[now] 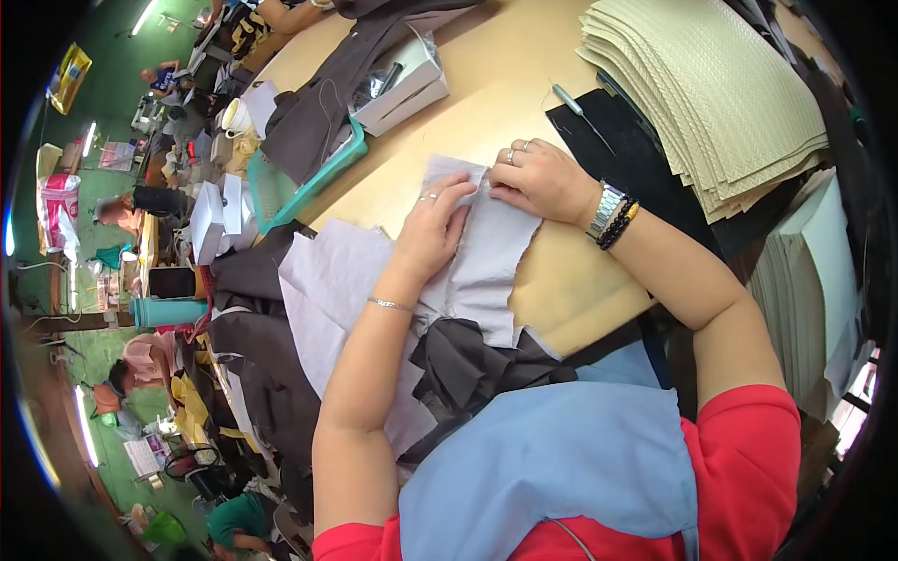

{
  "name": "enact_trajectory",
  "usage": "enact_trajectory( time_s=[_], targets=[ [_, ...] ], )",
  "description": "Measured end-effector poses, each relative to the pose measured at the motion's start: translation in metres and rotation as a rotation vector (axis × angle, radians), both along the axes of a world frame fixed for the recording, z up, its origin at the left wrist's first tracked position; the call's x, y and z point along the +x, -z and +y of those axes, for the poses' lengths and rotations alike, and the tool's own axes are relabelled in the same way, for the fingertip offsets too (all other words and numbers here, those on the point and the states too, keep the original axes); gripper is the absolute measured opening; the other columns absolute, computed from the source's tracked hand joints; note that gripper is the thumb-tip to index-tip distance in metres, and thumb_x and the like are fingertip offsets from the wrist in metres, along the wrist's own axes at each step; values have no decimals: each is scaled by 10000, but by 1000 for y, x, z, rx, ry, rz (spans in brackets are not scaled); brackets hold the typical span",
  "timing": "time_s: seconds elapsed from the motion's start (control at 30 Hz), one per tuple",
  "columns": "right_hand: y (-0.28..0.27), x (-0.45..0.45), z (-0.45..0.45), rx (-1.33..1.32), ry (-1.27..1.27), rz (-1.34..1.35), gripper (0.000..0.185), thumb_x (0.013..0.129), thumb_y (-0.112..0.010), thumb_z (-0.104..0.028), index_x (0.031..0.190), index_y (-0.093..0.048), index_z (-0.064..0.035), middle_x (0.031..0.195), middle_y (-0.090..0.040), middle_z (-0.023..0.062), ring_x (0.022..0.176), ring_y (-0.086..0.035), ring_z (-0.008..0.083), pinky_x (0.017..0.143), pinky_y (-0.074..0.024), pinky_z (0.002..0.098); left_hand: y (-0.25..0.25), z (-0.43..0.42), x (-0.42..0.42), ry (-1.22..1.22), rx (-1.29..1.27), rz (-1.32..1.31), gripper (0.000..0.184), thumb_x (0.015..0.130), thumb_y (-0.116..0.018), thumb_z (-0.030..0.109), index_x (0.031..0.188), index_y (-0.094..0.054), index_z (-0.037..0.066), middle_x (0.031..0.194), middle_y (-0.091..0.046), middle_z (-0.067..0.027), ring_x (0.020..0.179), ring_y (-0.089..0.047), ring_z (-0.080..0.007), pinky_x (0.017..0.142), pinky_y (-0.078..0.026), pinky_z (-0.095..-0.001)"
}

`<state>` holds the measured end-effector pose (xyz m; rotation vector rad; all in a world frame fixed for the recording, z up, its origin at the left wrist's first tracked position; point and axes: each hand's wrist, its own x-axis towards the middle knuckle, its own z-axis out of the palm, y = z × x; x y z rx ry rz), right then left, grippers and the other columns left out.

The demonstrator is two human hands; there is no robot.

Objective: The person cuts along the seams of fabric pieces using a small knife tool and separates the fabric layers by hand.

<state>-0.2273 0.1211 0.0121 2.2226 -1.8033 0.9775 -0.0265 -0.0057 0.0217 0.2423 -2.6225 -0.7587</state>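
Note:
A pale grey-lilac piece of cloth (485, 257) with a seam or fold down its middle lies over the table edge in front of me. My left hand (435, 224) rests on its left side, fingers stretched over the fabric and thumb apart. At the top of the seam, my right hand (538, 182) has its curled fingers pinched on the cloth. Bunched black fabric (468, 363) hangs at the cloth's lower end, close to my blue apron (561, 449). Another pale cloth piece (332, 280) spreads out under my left forearm.
A tool with a grey handle and thin spike (569, 101) lies on black material (645, 159). Stacked textured cream sheets (711, 84) stand at the right. Upper left are a teal tray (358, 145), dark garment pieces (313, 122) and a white box (412, 98). Other people work beyond.

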Motion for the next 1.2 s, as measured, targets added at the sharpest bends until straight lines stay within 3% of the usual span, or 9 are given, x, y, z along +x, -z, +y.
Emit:
enact_trajectory(
  time_s=[0.3, 0.7, 1.0, 1.2],
  targets=[
    [0, 2, 1, -18, -5, 66, 186, 867, -700, -204, 1047, -686, -161, 949, -648, -9, 908, -625, 183, 813, -494, 348, 0, 2, 1, -24, -14, -10, 262, 896, -613, 7, 1151, -637, 62, 1281, -619, -160, 1178, -594, -355, 996, -485, -418],
    [3, 0, -1, -29, -30, -53, 122, 860, -695, -200, 937, -661, -110, 911, -647, 49, 854, -645, 251, 816, -510, 378, -4, 3, 1, -33, 21, -30, 304, 897, -600, -16, 1184, -647, 71, 1321, -604, -159, 1215, -582, -351, 1018, -472, -402],
    [-2, 2, 0, -72, -34, 0, 168, 861, -684, -196, 1021, -698, -146, 913, -650, 17, 860, -647, 219, 808, -513, 360, 1, 1, 0, -33, -4, 2, 234, 912, -614, 30, 1143, -647, 50, 1259, -624, -175, 1155, -601, -372, 977, -494, -420],
    [0, 1, -1, -55, -21, 22, 123, 845, -694, -197, 952, -683, -138, 922, -654, 6, 864, -647, 210, 799, -517, 360, 0, 0, 0, -22, -13, -4, 246, 910, -611, 20, 1152, -644, 46, 1276, -619, -172, 1166, -600, -363, 982, -492, -413]
  ],
)
